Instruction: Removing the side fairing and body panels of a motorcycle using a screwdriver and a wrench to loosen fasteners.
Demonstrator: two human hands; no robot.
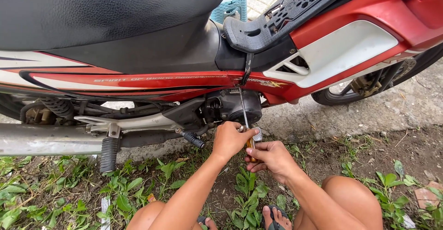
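Observation:
A red, white and black motorcycle (152, 80) stands side-on in front of me. A long screwdriver (243, 107) with an amber handle runs from its red side panel down to my hands. My left hand (229, 140) grips the shaft just above the handle. Directly below it, my right hand (272, 158) is closed around the amber handle. The tip rests at the lower edge of the panel, above the dark engine cover (235, 105). My bare knees and sandalled feet show at the bottom.
A chrome exhaust pipe (41, 138) and black footpeg (109, 154) lie at left. The front wheel (369, 84) is at right. Weeds and dirt cover the ground near me; concrete lies under the bike. A teal plastic stool (230, 4) stands behind.

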